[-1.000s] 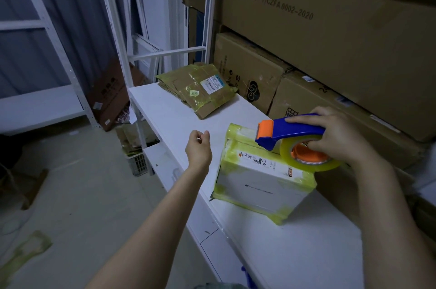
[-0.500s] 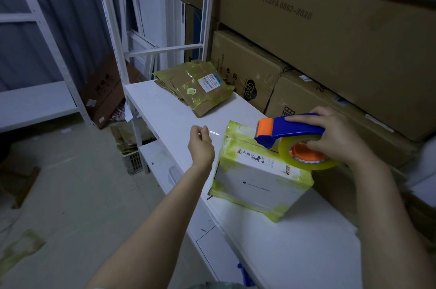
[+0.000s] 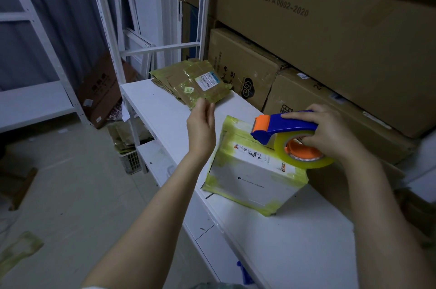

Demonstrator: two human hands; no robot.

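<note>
The parcel (image 3: 250, 182), a white box banded in yellowish tape, stands tilted on the white shelf (image 3: 295, 241), near its front edge and leaning back toward the cartons (image 3: 330, 29) behind, which likely steady it for taping. The right hand (image 3: 330, 133) grips the blue-and-orange tape dispenser (image 3: 283, 127), with fingers curled over the handle and into the core of the clear tape roll (image 3: 304, 161). The dispenser's cutter end rests on the parcel's top edge, apparently parked there between strips. The left hand (image 3: 200, 123) holds nothing. Its arm stretches forward over the shelf, with the palm turned inward and the fingers nearly straight. The fingertips are at the near edge of the stack of brown mailers (image 3: 191, 81) lying farther along the shelf, though contact cannot be told. It seems to be reaching for the next one.
</note>
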